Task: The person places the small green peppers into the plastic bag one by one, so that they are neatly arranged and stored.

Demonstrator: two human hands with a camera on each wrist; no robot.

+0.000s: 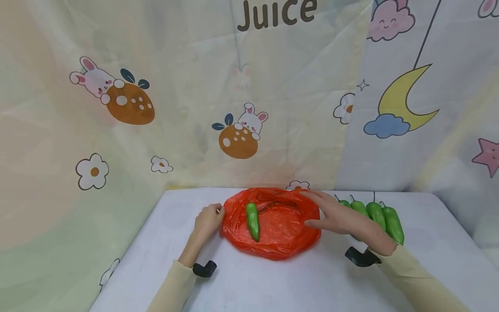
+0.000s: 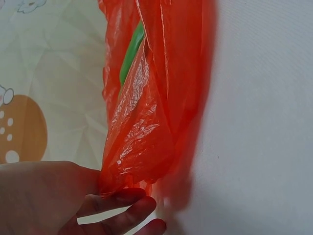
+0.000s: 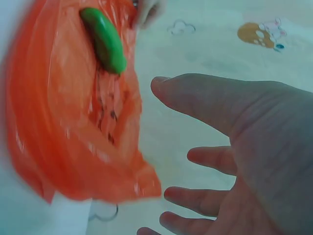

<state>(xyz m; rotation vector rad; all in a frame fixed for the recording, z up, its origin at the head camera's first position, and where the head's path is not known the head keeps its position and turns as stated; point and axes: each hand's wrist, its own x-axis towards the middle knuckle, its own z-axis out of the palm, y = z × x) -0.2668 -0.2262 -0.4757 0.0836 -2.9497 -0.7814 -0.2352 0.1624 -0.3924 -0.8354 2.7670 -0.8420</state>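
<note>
Left fingers (image 2: pixel 139 209) pinch the red bag (image 1: pixel 282 232); right fingers (image 3: pixel 198 199) spread, seemingly just off its rim

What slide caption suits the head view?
Left hand and right hand flank a red plastic bag bearing one green chili pepper.

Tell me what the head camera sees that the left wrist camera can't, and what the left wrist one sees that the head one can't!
Only the head view shows the right hand, the row of green peppers and the yellow moon picture.

Only the left wrist view shows three fingertips close up, and the red bag partly hiding the green pepper.

Both show that bag, that pepper and the left hand at the bag's edge.
</note>
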